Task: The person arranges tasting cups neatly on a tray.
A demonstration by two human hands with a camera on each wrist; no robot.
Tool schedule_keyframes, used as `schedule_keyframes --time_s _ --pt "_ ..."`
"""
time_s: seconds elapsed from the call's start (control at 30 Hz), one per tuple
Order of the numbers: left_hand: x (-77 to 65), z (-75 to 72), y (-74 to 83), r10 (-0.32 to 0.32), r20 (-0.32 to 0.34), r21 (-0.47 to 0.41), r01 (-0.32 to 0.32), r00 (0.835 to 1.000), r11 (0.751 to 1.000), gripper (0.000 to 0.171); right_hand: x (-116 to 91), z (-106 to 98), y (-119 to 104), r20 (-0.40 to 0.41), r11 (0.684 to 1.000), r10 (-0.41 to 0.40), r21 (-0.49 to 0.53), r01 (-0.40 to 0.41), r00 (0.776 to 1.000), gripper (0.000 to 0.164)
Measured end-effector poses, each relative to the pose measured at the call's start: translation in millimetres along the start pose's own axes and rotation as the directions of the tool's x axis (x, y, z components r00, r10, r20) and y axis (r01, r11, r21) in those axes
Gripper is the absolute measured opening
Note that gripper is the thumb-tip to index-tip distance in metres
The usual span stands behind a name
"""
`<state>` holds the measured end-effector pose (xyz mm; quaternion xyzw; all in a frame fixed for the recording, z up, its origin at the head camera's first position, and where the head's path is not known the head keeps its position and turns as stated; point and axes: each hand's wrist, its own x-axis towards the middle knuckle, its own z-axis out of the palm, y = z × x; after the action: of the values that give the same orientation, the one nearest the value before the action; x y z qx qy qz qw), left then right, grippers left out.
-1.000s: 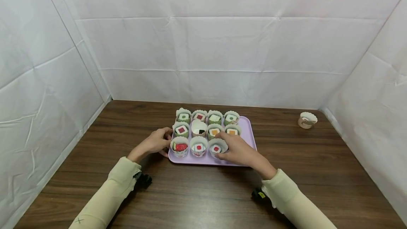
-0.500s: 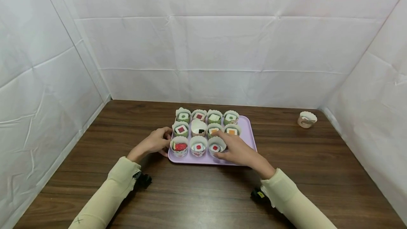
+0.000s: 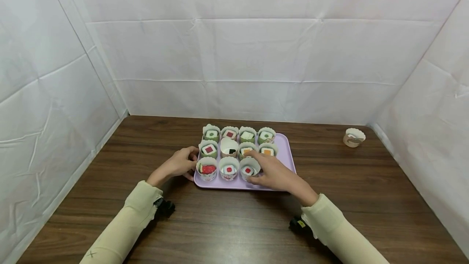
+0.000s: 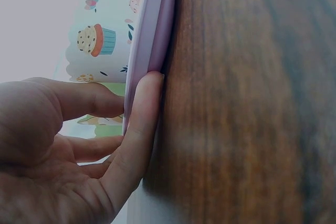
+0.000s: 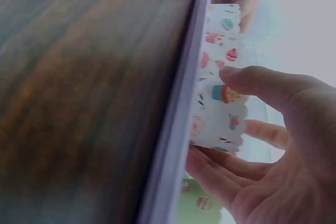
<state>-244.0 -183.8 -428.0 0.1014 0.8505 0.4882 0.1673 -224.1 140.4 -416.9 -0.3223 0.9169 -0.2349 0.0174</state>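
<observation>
A lilac tray (image 3: 287,152) bears several paper baking cups with sushi-like pieces in them. At its left edge, my left hand (image 3: 179,163) pinches the rim, one finger beneath and the thumb on top, as the left wrist view shows. My right hand (image 3: 272,173) holds the rightmost cup (image 5: 216,111) of the front row, thumb on the near side and fingers on the far side. This cup is white with cupcake prints; a white piece with a red centre (image 3: 248,170) lies inside. Left of it stand a matching cup (image 3: 229,177) and one with a red piece (image 3: 208,170).
Behind the front row are two rows of mostly green cups (image 3: 209,148). The tray's right strip is bare. A lone brown-patterned cup (image 3: 352,142) stands at the far right of the wooden table (image 3: 227,227). White curtains (image 3: 234,52) enclose the back and sides.
The cup in my right hand has shifted very slightly left, together with the hand. My left hand keeps its place on the tray's edge.
</observation>
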Motion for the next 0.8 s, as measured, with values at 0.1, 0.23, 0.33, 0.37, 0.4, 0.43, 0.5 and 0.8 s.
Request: schedule_keyframes --time_s 0.1,0.23,0.33,0.37,0.4,0.43,0.5,0.8 --pt "1.0 0.0 -0.3 0.000 -0.001 0.001 0.000 1.000 1.000 0.051 -1.8 -6.1 -2.4 0.014 0.999 0.040 -0.003 -0.040 0.999 0.076" --pt "1.3 0.0 0.4 -0.002 -0.001 0.004 0.002 1.000 1.000 0.050 -4.7 -15.9 -4.7 0.021 0.997 0.065 0.028 -0.066 0.998 0.085" --pt "1.0 -0.1 0.9 -0.001 -0.001 0.006 0.001 1.000 1.000 0.050 -6.0 -23.5 -5.5 0.021 0.995 0.066 0.068 -0.068 0.998 0.088" --pt "0.9 0.0 0.9 0.000 -0.001 0.007 0.000 1.000 1.000 0.051 -6.5 -26.2 -5.4 0.024 0.994 0.065 0.082 -0.067 0.998 0.088" --pt "0.8 -0.1 0.9 -0.001 -0.001 0.008 0.001 1.000 1.000 0.051 -7.0 -28.9 -5.0 0.026 0.994 0.062 0.094 -0.064 0.998 0.088" --pt "0.8 0.0 0.8 0.000 0.000 0.009 0.000 1.000 1.000 0.051 -7.4 -31.3 -4.2 0.025 0.993 0.060 0.104 -0.062 0.998 0.086" --pt "0.8 -0.1 0.5 0.000 0.000 0.010 0.000 1.000 1.000 0.051 -8.9 -36.5 -2.0 0.020 0.990 0.060 0.128 -0.062 0.998 0.084" --pt "0.9 -0.2 -0.8 -0.012 -0.007 0.019 0.012 1.000 1.000 0.052 -13.9 -59.1 16.9 -0.119 0.987 0.062 0.155 -0.043 0.991 0.066"
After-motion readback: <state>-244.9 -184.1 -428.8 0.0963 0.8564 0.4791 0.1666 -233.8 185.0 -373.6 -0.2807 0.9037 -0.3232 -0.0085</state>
